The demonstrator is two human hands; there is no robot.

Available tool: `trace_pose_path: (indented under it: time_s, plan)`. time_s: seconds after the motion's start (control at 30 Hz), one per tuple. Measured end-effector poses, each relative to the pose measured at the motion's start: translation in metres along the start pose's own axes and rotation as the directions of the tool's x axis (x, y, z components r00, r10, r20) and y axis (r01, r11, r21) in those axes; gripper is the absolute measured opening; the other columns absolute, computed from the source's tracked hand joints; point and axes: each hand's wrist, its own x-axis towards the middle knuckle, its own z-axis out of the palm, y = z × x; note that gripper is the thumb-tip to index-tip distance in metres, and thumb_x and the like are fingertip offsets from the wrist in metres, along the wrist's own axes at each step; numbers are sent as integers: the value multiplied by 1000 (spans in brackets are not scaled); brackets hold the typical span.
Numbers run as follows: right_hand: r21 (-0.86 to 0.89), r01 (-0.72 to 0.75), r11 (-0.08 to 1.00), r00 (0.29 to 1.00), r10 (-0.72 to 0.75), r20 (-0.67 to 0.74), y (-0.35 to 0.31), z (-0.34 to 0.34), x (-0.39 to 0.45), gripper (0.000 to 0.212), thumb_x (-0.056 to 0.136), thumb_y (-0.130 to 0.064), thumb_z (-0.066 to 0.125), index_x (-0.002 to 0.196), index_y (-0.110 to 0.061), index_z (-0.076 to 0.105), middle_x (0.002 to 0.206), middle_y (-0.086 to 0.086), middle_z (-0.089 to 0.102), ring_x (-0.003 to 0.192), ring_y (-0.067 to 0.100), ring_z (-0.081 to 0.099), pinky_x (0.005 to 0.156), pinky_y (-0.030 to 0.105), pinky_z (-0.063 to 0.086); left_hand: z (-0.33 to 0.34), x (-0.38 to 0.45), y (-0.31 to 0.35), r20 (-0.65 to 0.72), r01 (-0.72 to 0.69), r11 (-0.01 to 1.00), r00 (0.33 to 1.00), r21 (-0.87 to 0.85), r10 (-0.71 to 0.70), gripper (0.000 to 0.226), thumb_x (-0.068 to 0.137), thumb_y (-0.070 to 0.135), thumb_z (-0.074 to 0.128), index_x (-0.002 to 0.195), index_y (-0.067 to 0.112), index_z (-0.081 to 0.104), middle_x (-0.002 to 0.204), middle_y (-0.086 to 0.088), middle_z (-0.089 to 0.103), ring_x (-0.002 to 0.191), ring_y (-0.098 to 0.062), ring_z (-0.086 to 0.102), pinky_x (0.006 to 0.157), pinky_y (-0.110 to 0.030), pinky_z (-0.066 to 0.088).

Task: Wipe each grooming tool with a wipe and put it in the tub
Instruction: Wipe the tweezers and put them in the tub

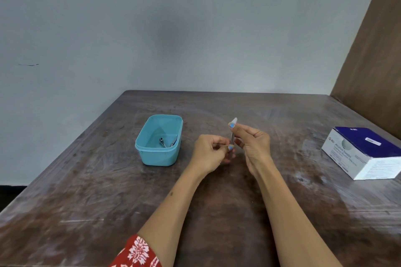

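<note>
A thin metal grooming tool (232, 139) stands nearly upright above the middle of the table. My left hand (211, 153) pinches its lower end. My right hand (252, 145) pinches its upper part through a small white wipe (234, 121), which sticks out above the fingertips. To the left stands a light blue plastic tub (152, 154), open, with a metal nail clipper (162, 142) and another small metal tool inside. Both hands are about a hand's width right of the tub.
A white and blue box of alcohol swabs (364, 154) lies at the right edge of the worn brown wooden table (97, 191). A brown panel rises behind it at the far right. A pale wall runs behind the table.
</note>
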Motion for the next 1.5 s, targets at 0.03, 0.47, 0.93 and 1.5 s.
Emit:
trace_pose_path:
  time_s: [0.03,0.47,0.93,1.5]
  plan:
    - [-17,-9,1000,1000,10,21,0,0,-1,12,68,-18,79,77,-12,75,70,-1,71,79,17,62,77,31,49,0,0,0,-25,-18,1000,1000,-3,17,18,87,2,60,104,4,67,83,-4,70,73,-11,70,62,-19,57]
    - [-47,-10,999,998,13,66,0,1,-5,6,70,-14,78,73,-11,74,66,1,71,75,20,63,81,35,51,1,2,-3,-108,-95,994,989,45,100,19,88,2,59,104,4,68,86,-6,70,77,-13,70,69,-23,59]
    - [-81,-2,997,995,10,96,-1,2,-5,13,68,-17,79,77,-8,75,71,6,72,75,20,64,82,37,52,-1,3,-2,-110,-73,996,991,44,78,20,88,2,59,106,5,68,91,-8,71,78,-14,71,71,-27,59]
    - [-92,26,995,989,-12,148,4,4,-4,5,73,-11,76,77,-11,74,67,1,72,66,8,65,85,33,50,-2,4,-3,-155,-93,996,983,12,93,21,85,-3,60,103,5,69,88,-9,72,77,-14,71,70,-26,59]
